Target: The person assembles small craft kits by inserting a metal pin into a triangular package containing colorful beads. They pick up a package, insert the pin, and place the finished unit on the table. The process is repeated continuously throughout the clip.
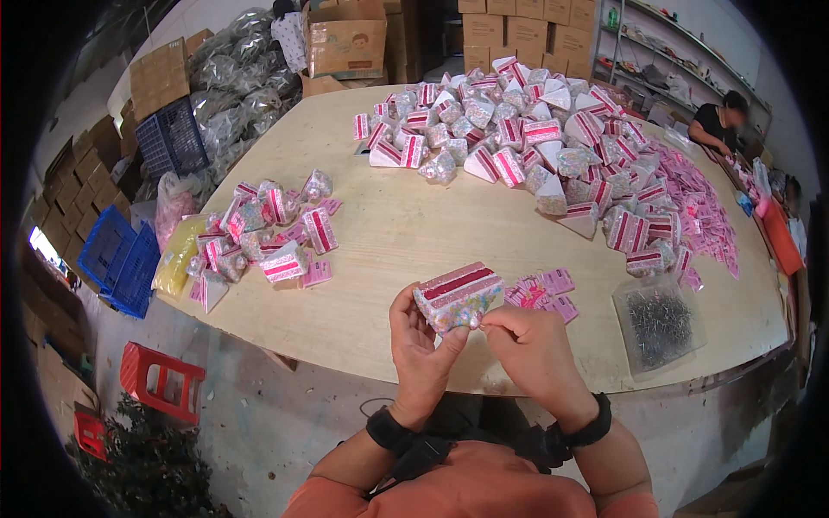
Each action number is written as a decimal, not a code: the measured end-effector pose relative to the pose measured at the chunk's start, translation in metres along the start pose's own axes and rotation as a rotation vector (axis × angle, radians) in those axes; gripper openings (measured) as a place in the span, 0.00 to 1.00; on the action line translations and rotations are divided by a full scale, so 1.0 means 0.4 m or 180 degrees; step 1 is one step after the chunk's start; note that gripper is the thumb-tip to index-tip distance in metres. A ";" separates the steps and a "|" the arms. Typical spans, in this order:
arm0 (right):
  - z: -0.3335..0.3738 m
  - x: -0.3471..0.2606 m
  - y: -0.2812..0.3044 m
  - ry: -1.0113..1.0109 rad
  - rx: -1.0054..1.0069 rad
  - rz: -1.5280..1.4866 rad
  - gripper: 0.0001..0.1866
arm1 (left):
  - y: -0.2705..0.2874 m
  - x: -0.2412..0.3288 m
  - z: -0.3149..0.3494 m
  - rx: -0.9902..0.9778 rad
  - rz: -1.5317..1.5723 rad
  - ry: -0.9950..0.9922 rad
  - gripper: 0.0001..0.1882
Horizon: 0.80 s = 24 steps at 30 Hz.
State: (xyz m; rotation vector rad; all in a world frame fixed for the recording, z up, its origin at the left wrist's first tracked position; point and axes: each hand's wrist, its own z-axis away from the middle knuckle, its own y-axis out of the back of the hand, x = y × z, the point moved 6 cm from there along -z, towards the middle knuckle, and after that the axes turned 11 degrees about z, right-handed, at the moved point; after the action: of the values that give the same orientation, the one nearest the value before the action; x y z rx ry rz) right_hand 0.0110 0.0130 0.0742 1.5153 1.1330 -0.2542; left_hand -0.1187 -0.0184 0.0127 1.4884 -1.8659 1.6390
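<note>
Above the table's near edge, my left hand (pixel 421 352) is closed around a toy cake slice (pixel 459 295), with pink and dark red layers and a speckled, pastel-coloured side. My right hand (pixel 534 350) pinches at the slice's lower right corner, beside my left thumb. Whatever is between those right fingertips is too small to make out. Just beyond my right hand lies a small bunch of pink printed tags (pixel 553 283). Further right, a clear shallow tray (pixel 637 361) holds many thin dark metal pieces.
A large heap of cake slices (pixel 518 129) covers the table's far right, with pink tags (pixel 704 216) spread beside it. A smaller cluster of tagged slices (pixel 285 262) lies at left. Blue crates (pixel 121 259) and a red stool (pixel 160 380) stand left. A person (pixel 721 125) sits far right.
</note>
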 end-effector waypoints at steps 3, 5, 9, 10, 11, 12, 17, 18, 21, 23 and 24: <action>0.000 -0.003 0.001 0.0120 -0.0006 0.0220 0.06 | 0.002 -0.001 -0.002 -0.0021 -0.0090 -0.0021 0.38; 0.001 0.007 -0.001 0.0065 -0.0022 0.0266 0.06 | 0.003 -0.005 0.000 -0.0016 -0.0156 0.0046 0.38; -0.005 0.025 -0.002 -0.0368 -0.0281 -0.0281 0.05 | 0.004 -0.010 0.000 0.0045 -0.0170 0.0083 0.38; -0.007 0.030 -0.002 -0.0434 -0.0343 -0.0342 0.05 | 0.003 -0.012 0.000 0.0051 -0.0162 0.0111 0.38; -0.009 0.035 -0.004 -0.0499 -0.0405 -0.0404 0.05 | 0.000 -0.011 -0.002 0.0028 -0.0167 0.0084 0.37; -0.008 0.042 -0.006 -0.0578 -0.0469 -0.0463 0.05 | -0.002 -0.010 -0.003 0.0007 -0.0168 0.0070 0.37; 0.001 0.014 0.004 0.0339 0.0156 0.0580 0.06 | -0.010 -0.014 -0.006 -0.0009 -0.0145 0.0169 0.35; 0.007 0.011 0.005 0.0458 0.0202 0.0825 0.06 | -0.010 -0.016 -0.004 0.0013 -0.0164 0.0209 0.35; -0.005 0.025 0.007 0.0301 -0.0061 0.0580 0.06 | -0.008 -0.013 0.000 0.0074 -0.0178 0.0349 0.36; -0.003 0.023 0.012 0.0201 -0.0132 0.0401 0.05 | -0.006 -0.016 0.001 0.0083 -0.0176 0.0409 0.36; -0.003 0.023 0.012 0.0164 -0.0172 0.0304 0.05 | -0.002 -0.019 0.001 0.0078 -0.0185 0.0413 0.36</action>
State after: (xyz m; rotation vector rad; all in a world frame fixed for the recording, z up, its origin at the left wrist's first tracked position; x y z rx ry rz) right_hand 0.0189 0.0192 0.0711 1.5307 1.0962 -0.1192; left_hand -0.1145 -0.0147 0.0076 1.3964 -1.7245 1.6944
